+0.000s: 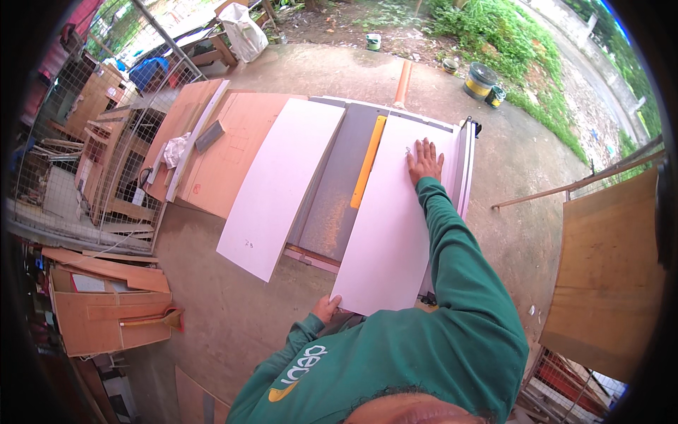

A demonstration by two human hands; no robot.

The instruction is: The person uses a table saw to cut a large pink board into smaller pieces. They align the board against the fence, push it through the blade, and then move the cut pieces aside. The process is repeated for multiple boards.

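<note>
A long white panel [385, 233] lies on the grey table of what looks like a table saw [335, 191], along a yellow strip-shaped guard [369, 161]. My left hand [326, 309] is closed on the panel's near left corner. Stretched far forward, my right hand [426, 162] rests flat on the panel's upper face with its fingers spread. The panel's near end reaches my body. A second white panel [279, 187] lies to the left, its near end sticking out past the table. To the right runs a pale fence rail [466, 166].
Brown plywood sheets [229, 152] extend left of the saw, bearing a dark block [210, 136] and crumpled plastic [176, 151]. An orange pipe [403, 85] lies behind. Buckets [480, 80] stand far right. Wooden cabinet [116, 311] at left; brown board [600, 272] at right.
</note>
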